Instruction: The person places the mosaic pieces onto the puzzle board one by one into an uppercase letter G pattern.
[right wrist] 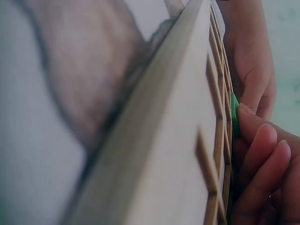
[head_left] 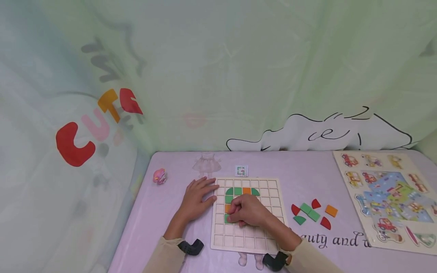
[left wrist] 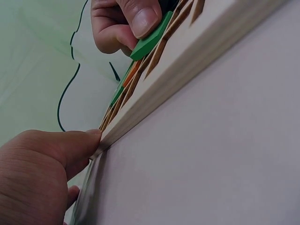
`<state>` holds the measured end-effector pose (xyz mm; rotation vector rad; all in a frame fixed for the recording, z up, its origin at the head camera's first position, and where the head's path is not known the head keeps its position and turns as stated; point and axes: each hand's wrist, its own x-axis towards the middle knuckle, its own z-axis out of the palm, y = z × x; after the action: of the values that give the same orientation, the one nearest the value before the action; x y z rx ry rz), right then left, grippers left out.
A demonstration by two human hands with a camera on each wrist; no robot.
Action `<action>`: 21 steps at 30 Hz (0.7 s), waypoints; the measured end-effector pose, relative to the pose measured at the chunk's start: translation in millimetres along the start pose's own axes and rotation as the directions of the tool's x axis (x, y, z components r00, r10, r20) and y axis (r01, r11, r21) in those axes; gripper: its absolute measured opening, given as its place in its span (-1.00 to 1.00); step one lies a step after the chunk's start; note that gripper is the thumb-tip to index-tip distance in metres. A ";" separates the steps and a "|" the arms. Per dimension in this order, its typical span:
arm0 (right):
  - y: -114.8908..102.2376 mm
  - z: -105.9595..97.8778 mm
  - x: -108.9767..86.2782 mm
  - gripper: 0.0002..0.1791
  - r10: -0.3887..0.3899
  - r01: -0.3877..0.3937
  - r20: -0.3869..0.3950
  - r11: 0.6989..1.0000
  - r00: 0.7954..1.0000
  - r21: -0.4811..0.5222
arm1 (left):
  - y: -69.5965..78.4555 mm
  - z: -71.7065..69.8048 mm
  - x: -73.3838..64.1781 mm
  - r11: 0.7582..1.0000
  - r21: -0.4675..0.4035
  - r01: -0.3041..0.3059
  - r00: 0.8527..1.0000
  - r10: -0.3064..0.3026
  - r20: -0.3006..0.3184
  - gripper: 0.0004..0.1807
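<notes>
Wooden board point(right wrist: 161, 140) lies nearest; our straight-fingered left hand point(head_left: 196, 200) touches it, our right hand point(head_left: 248, 211) pinches a green tile point(left wrist: 151, 41) we judge light, stiff, best edge-held.

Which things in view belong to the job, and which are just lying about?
Part of the job:
green tile pinched in the right hand
grid board touched by the left hand
tiles set in it
loose tiles beside it
probably the pattern card

Apparently lying about:
pink toy
vehicle puzzle board
</notes>
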<state>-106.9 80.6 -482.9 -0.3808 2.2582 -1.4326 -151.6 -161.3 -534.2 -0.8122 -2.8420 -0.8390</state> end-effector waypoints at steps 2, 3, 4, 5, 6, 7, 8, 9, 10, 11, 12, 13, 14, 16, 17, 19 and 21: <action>0.6 0.5 0.5 -0.80 0.001 -0.001 -0.001 1.000 1.000 -0.004 | 0.2 -0.3 -0.1 1.000 -0.004 0.000 1.000 0.000 0.000 -0.54; 0.9 0.8 0.5 -0.80 0.000 0.000 -0.003 1.000 1.000 -0.004 | 0.4 -0.4 -0.2 1.000 -0.004 0.002 1.000 -0.002 0.001 -0.54; 1.4 1.2 0.7 -0.79 -0.001 0.001 -0.005 1.000 1.000 -0.009 | 0.5 -0.6 -0.3 1.000 -0.005 0.002 1.000 -0.002 0.000 -0.54; 1.8 1.6 0.9 -0.79 -0.001 0.001 -0.007 1.000 1.000 -0.012 | 0.6 -0.7 -0.5 1.000 -0.006 0.003 1.000 -0.003 0.000 -0.54; 2.2 2.0 1.1 -0.79 0.000 -0.001 -0.010 1.000 1.000 -0.016 | 0.7 -0.8 -0.6 1.000 -0.007 0.003 1.000 -0.003 -0.001 -0.54; 2.4 2.3 1.2 -0.79 0.001 -0.002 -0.013 1.000 1.000 -0.019 | 0.9 -0.8 -0.6 1.000 -0.008 0.004 1.000 -0.004 -0.001 -0.55; 2.6 2.5 1.4 -0.78 0.002 -0.002 -0.016 1.000 1.000 -0.023 | 1.1 -0.9 -0.7 1.000 -0.007 0.004 1.000 -0.004 -0.001 -0.55; 2.6 2.7 1.4 -0.78 0.003 -0.003 -0.017 1.000 1.000 -0.026 | 1.2 -0.9 -0.8 1.000 -0.007 0.005 1.000 -0.005 -0.001 -0.55; 2.7 2.8 1.5 -0.77 0.004 -0.005 -0.019 1.000 1.000 -0.030 | 1.3 -0.9 -0.9 1.000 -0.009 0.004 1.000 -0.004 -0.002 -0.55; 2.4 2.8 1.4 -0.77 0.006 -0.006 -0.019 1.000 1.000 -0.030 | 1.4 -0.9 -0.9 1.000 -0.010 0.005 1.000 -0.005 -0.001 -0.55; 2.5 2.8 1.5 -0.77 0.006 -0.007 -0.019 0.999 1.000 -0.032 | 1.5 -1.0 -1.0 1.000 -0.010 0.006 1.000 -0.006 0.000 -0.55; 2.4 2.6 1.4 -0.76 0.005 -0.006 -0.019 0.999 1.000 -0.033 | 1.6 -1.0 -1.1 1.000 -0.011 0.006 1.000 -0.006 0.001 -0.55; 2.4 2.5 1.3 -0.76 0.004 -0.005 -0.018 0.999 1.000 -0.033 | 1.7 -1.0 -1.1 1.000 -0.013 0.008 1.000 -0.008 0.002 -0.55; 2.3 2.3 1.2 -0.76 -0.003 0.002 -0.017 0.999 1.000 -0.035 | 1.7 -1.0 -1.2 1.000 -0.017 0.009 1.000 -0.009 0.004 -0.55; 2.3 2.1 1.2 -0.76 -0.007 0.006 -0.016 0.999 1.000 -0.038 | 1.6 -0.9 -1.2 1.000 -0.017 0.010 1.000 -0.010 0.004 -0.55; 2.2 1.9 1.0 -0.76 -0.018 0.017 -0.014 0.999 1.000 -0.046 | 1.6 -0.8 -1.1 1.000 -0.017 0.011 1.000 -0.011 0.004 -0.55; 2.3 1.6 0.9 -0.77 -0.029 0.028 -0.013 0.998 0.999 -0.060 | 1.4 -0.6 -1.0 1.000 -0.015 0.012 1.000 -0.012 0.003 -0.55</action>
<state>-106.8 79.9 -485.7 -0.4251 2.3198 -1.3879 -150.1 -161.1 -533.3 -0.7996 -2.8490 -0.8630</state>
